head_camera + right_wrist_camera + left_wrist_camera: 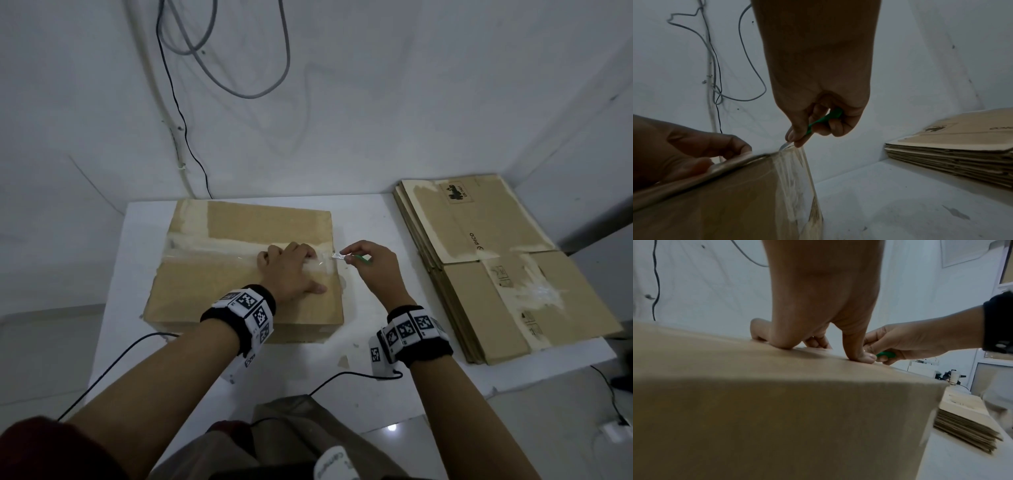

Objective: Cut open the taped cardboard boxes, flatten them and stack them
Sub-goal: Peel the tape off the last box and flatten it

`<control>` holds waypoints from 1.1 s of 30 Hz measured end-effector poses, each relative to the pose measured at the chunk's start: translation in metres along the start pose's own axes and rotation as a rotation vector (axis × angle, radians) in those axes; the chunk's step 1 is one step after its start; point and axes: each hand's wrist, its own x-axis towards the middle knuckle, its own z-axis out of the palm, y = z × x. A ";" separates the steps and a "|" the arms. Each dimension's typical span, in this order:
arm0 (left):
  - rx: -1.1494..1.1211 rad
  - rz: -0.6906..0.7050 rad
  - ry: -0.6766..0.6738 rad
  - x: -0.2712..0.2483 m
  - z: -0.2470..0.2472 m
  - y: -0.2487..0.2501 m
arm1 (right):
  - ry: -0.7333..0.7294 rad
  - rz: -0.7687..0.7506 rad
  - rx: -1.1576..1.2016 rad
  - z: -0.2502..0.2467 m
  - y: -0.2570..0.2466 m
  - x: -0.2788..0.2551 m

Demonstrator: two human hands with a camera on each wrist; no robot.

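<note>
On the closed brown cardboard box (246,270) our left hand (291,270) presses, fingers partly bent. Our right hand (371,262) pinches a green-handled cutter (823,119), its blade (784,145) mostly hidden at the clear tape (792,175).

From my feed I see a white table (394,219) pushed into a corner of plain white walls (376,102), lit dimly and evenly. Grey and black cables (219,68) hang loose down the wall behind it, the black one dropping behind the table's far edge. A pale tiled floor (411,435) shows below with one bright glint. In the left wrist view, a framed panel (962,253) hangs high on the right.
</note>
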 end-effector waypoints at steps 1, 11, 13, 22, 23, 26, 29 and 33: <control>-0.002 0.010 0.006 -0.001 0.001 0.000 | -0.012 -0.007 -0.026 -0.002 -0.001 0.001; -0.041 0.086 0.045 -0.001 0.007 -0.002 | -0.070 0.009 -0.078 -0.010 -0.001 0.004; -0.044 0.097 0.051 -0.001 0.007 -0.003 | -0.038 0.019 -0.071 -0.006 -0.002 0.001; -0.049 0.118 0.077 0.001 0.009 -0.004 | 0.001 0.044 -0.012 0.001 -0.007 -0.012; -0.045 0.120 0.083 0.001 0.010 -0.005 | 0.003 0.050 -0.009 0.003 -0.007 -0.013; -0.057 0.125 0.078 0.000 0.011 -0.005 | -0.009 0.065 -0.035 0.003 -0.004 -0.018; -0.054 0.151 0.083 -0.001 0.012 -0.004 | 0.003 0.078 -0.004 0.003 -0.003 -0.021; -0.049 0.143 0.077 0.000 0.010 -0.004 | -0.016 0.107 0.021 0.002 -0.001 -0.025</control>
